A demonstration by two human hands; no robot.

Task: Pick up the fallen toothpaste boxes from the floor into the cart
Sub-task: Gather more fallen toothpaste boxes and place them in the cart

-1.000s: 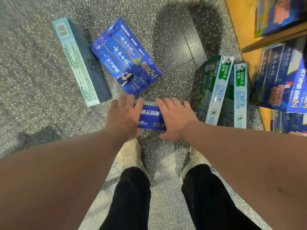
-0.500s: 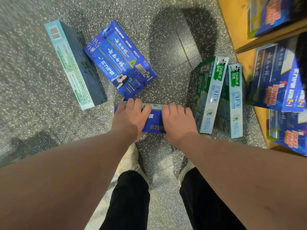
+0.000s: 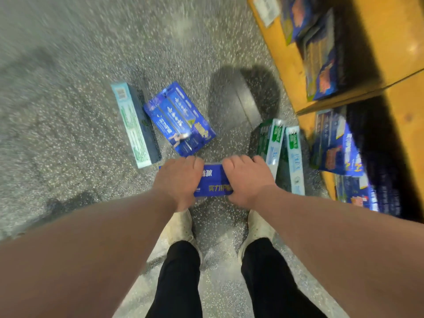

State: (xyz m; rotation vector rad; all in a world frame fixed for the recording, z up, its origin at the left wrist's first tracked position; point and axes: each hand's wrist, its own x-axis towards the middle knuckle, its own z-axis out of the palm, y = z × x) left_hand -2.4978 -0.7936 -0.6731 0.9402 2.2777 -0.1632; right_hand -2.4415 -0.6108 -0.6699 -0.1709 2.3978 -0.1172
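Observation:
A dark blue toothpaste box [image 3: 213, 182] is held between both hands above my shoes. My left hand [image 3: 177, 180] grips its left end and my right hand [image 3: 246, 180] grips its right end, fingers curled over the top edge. On the floor behind lie a blue multi-pack box [image 3: 180, 118] and a pale teal box [image 3: 134, 125] on its side. Two green and white boxes [image 3: 273, 141] [image 3: 294, 157] stand on edge to the right. No cart is in view. The picture is motion-blurred.
A wooden shelf unit [image 3: 286, 63] runs along the right side, stocked with blue toothpaste packs [image 3: 335, 145]. My white shoes [image 3: 181, 226] and black trousers are below the hands. The speckled grey floor [image 3: 68, 111] stretches to the left.
The camera has risen and the floor boxes look smaller and farther away. Both hands keep their hold on the dark blue box, which has come up off the floor.

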